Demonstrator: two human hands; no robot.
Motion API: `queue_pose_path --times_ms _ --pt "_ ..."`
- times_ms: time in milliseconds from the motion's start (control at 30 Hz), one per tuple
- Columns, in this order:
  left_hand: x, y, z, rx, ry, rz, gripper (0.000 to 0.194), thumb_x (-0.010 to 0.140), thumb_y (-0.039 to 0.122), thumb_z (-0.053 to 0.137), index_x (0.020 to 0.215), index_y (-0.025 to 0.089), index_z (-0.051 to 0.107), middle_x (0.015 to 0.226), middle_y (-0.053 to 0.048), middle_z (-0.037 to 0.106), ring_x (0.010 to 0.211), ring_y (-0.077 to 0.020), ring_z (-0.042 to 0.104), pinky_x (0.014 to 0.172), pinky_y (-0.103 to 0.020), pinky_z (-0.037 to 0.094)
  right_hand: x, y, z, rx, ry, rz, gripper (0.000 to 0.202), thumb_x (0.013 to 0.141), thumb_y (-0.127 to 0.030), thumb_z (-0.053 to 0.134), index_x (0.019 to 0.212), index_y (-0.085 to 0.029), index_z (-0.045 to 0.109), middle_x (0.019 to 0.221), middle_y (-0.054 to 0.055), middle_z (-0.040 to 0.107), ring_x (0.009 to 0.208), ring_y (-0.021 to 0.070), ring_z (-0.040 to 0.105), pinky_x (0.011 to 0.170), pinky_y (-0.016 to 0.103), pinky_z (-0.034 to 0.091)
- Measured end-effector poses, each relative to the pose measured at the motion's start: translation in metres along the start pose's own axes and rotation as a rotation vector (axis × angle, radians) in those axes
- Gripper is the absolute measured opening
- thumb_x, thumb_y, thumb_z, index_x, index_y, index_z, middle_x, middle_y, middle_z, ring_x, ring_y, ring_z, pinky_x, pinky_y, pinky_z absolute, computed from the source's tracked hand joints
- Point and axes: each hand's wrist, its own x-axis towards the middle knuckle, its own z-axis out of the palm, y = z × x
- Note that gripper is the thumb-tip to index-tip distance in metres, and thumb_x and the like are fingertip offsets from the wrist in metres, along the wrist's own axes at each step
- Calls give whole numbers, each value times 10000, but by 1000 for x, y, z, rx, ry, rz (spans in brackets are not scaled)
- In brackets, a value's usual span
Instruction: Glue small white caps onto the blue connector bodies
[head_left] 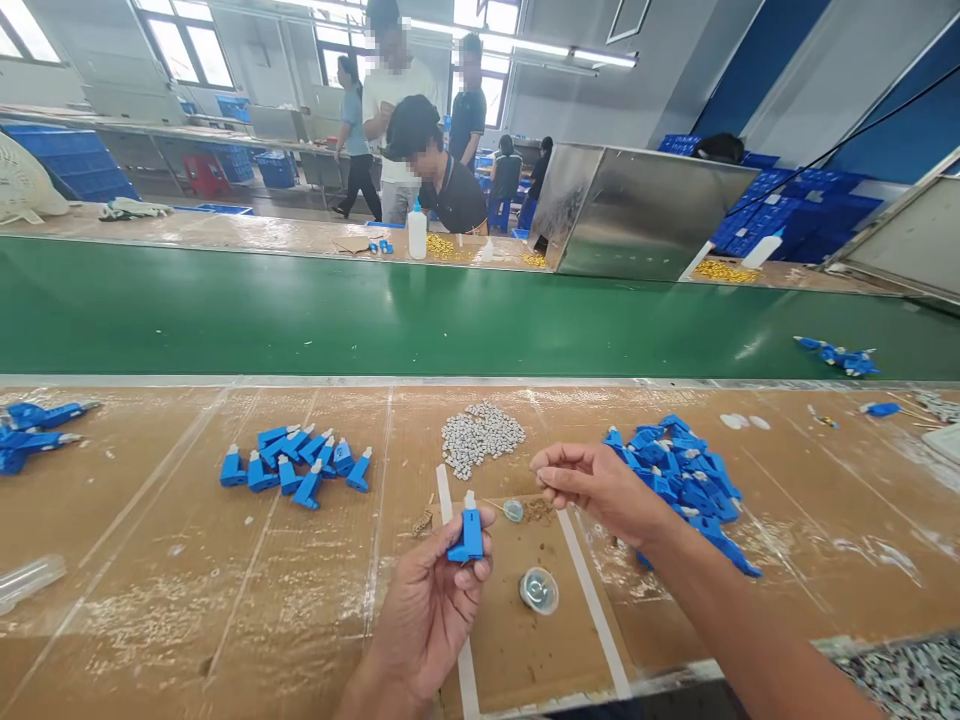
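My left hand (pixel 431 615) is closed around a small L-shaped blue plastic part (pixel 470 537) with a white tip pointing up. To its right, my right hand (pixel 600 485) hovers above the table with thumb and fingers pinched together; whatever they hold, if anything, is too small to make out. Beyond both hands lies a pile of small grey pieces (pixel 481 436). A clear round cup (pixel 539 591) with liquid-looking contents stands below my right hand, and a small clear dish (pixel 513 510) with a thin stick sits between the hands.
Similar blue parts form a heap (pixel 679 480) on the right and a loose group (pixel 298 462) on the left. A green conveyor belt (pixel 337 320) runs behind the cardboard-covered table (pixel 300 600). Across it, a person (pixel 454 195) sits near a white bottle (pixel 417 232).
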Motion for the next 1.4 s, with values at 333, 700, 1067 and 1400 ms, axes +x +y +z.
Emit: queue_pose_path --times_ms 333,700,1067,1400 --pt "-3 -25 21 326 -104 122 301 850 306 735 1047 78 750 841 -84 686 668 -93 627 583 -139 499 -59 -15 28 464 40 4 196 805 -326 817 882 -166 734 746 39 732 642 110 665 597 194 541" --pt "-2 -40 23 428 -165 170 295 880 347 697 1059 122 761 810 -55 648 658 -86 543 635 -179 463 -84 -17 44 210 147 -99 168 891 -357 719 883 -189 715 741 29 691 650 151 648 599 255 555" --pt "0 -41 20 536 -199 223 277 905 356 657 1017 127 765 754 -29 548 706 -113 467 640 -211 405 -84 -17 56 136 190 -191 118 937 -296 657 882 -205 708 813 13 629 657 130 627 564 228 546" --pt "3 -35 14 790 -286 375 259 972 350 560 998 193 764 867 -37 554 827 -151 484 749 -279 393 -75 -5 48 323 167 -57 117 831 -287 797 821 -200 720 711 -3 668 570 99 620 509 188 527"
